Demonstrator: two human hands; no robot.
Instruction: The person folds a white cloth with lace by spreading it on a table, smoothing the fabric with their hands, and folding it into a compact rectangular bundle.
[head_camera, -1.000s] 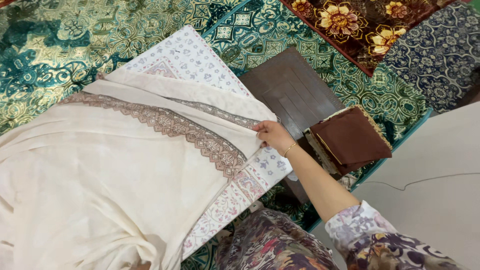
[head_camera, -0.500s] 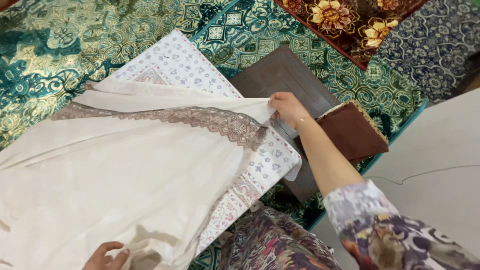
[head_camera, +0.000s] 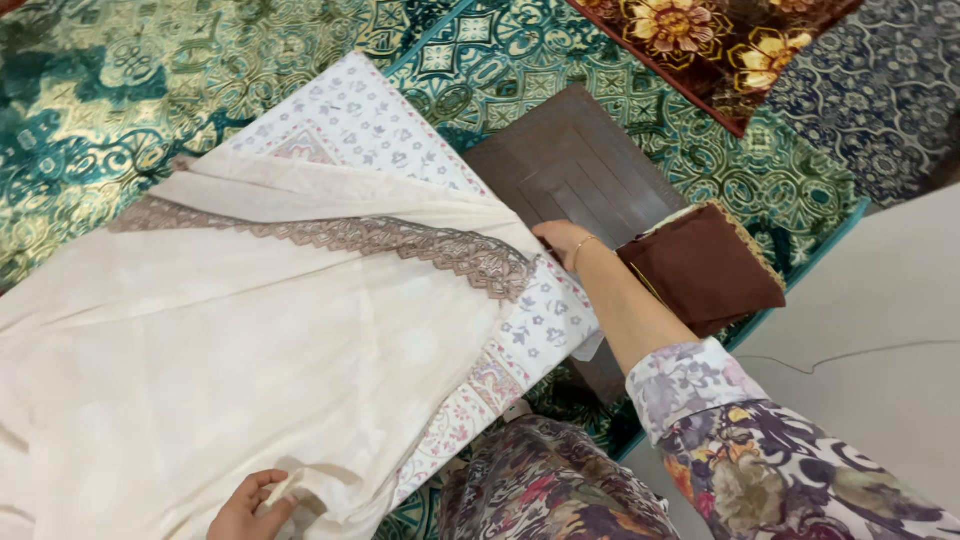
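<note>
— Cloth now? 
— Cream cotton cloth with brown lace border (head_camera: 250, 330), spread flat over floral printed sheet (head_camera: 350, 115). 
— Hands? 
— Right hand (head_camera: 562, 240) pinches corner at 3 o'clock; left hand (head_camera: 245, 508) grips bunched edge at 6.

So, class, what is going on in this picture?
A person sits on a patterned carpet and spreads a cream cloth with a brown lace border over a flowered sheet. The right hand grips the cloth's far corner; the left hand grips its near edge. A folded brown cloth lies beside the right arm.
</note>
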